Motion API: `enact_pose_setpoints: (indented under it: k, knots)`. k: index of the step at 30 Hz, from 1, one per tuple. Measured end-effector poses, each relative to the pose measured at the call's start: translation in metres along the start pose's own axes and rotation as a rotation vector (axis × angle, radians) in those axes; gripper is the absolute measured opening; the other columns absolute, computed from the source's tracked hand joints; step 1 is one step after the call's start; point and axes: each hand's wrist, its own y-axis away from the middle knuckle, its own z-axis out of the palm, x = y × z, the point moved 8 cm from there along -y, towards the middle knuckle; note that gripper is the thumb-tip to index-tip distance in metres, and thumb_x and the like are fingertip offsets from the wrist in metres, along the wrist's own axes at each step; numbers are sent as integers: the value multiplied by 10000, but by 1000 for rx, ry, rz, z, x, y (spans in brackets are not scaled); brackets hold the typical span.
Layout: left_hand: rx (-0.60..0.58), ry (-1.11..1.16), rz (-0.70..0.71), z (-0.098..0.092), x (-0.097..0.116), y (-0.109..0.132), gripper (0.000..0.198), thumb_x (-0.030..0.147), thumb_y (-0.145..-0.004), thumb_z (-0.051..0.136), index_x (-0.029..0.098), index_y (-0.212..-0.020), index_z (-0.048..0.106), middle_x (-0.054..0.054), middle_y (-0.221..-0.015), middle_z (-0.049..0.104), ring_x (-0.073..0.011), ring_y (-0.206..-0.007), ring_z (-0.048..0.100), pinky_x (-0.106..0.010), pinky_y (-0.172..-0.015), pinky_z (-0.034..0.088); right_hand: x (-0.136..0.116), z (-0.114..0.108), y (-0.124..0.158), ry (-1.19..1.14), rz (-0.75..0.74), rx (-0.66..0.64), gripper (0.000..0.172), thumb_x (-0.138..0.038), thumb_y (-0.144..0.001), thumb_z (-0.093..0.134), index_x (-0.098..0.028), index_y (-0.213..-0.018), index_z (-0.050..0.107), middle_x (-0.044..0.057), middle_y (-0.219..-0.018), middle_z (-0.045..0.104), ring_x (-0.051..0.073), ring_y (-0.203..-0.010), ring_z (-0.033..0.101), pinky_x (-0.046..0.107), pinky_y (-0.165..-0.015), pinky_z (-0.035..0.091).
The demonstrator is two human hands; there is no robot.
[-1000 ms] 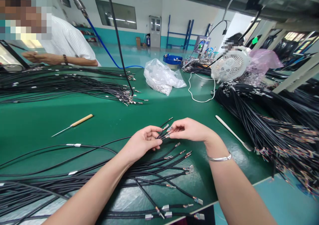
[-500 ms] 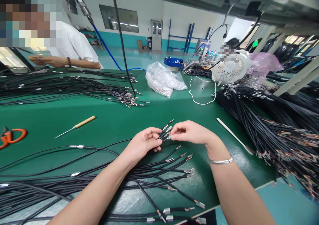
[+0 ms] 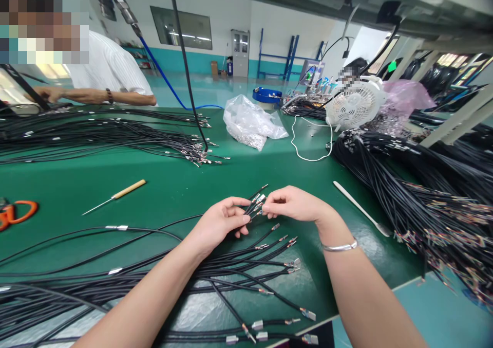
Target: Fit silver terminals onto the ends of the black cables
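Note:
My left hand (image 3: 219, 222) is closed around a small bunch of black cables (image 3: 252, 205) whose metal-tipped ends fan up and to the right. My right hand (image 3: 295, 204) pinches the terminal ends of that same bunch, fingertips almost touching the left hand's. Both hands hover just above the green table (image 3: 169, 183). Below them lies a spread of more black cables (image 3: 239, 271) with silver terminals, running off to the left edge.
A wooden-handled awl (image 3: 115, 195) and orange scissors (image 3: 17, 213) lie at left, a white spatula tool (image 3: 362, 209) at right. A large cable heap (image 3: 423, 194) fills the right side. A plastic bag (image 3: 250, 122), a white fan (image 3: 354, 104) and a co-worker's arm (image 3: 92, 97) are beyond.
My hands have stayed on the bunch, the right fingers shifting slightly on the terminal ends. The view has drifted a little, bringing the orange scissors into sight at left.

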Motion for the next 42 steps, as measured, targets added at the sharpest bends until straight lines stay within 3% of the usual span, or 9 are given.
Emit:
enact_pose_setpoints:
  k: [11,18,27,34,39,42]
  knots:
    - [-56,41,-10,2,-2,0,354,237,-709,659,143,-1020,519,33,-615,560,-89,-515,541,-191,-463,408,6,5,-4,-108,-22,-14,300,-429,-852,493,-158,-791,606,23,-754,635,142,-721,601,253,-674,476]
    - [-105,81,15,4,-1,0,367,235,-728,647,136,-1049,500,22,-614,543,-82,-504,506,-160,-402,339,7,9,-6,-226,-34,-28,255,-377,-861,496,-153,-780,587,21,-753,619,130,-715,590,256,-696,479]
    - [-81,90,15,2,-5,-2,363,226,-722,652,128,-1038,503,20,-595,537,-81,-496,490,-162,-398,322,5,6,-7,-252,-50,-20,206,-357,-737,651,-166,-815,651,11,-809,635,138,-745,559,254,-702,436]
    - [-42,89,17,-1,-2,-3,387,253,-689,672,125,-1013,502,38,-546,519,-70,-471,454,-158,-391,288,4,9,-12,-279,-92,52,205,-349,-744,641,-145,-766,622,3,-739,609,126,-690,540,246,-672,426]
    - [23,-57,-24,-2,-2,-5,455,322,-683,656,118,-1056,496,-6,-659,600,-62,-467,442,-168,-393,278,19,-3,-10,-111,-17,42,237,-358,-756,615,-167,-889,660,19,-850,651,154,-789,571,265,-738,432]
    - [5,-186,-57,3,-6,-6,453,297,-658,666,127,-1052,524,41,-580,543,-51,-437,403,-166,-394,260,36,-11,-3,23,125,-25,246,-330,-722,639,-191,-923,670,14,-894,667,170,-823,587,278,-757,437]
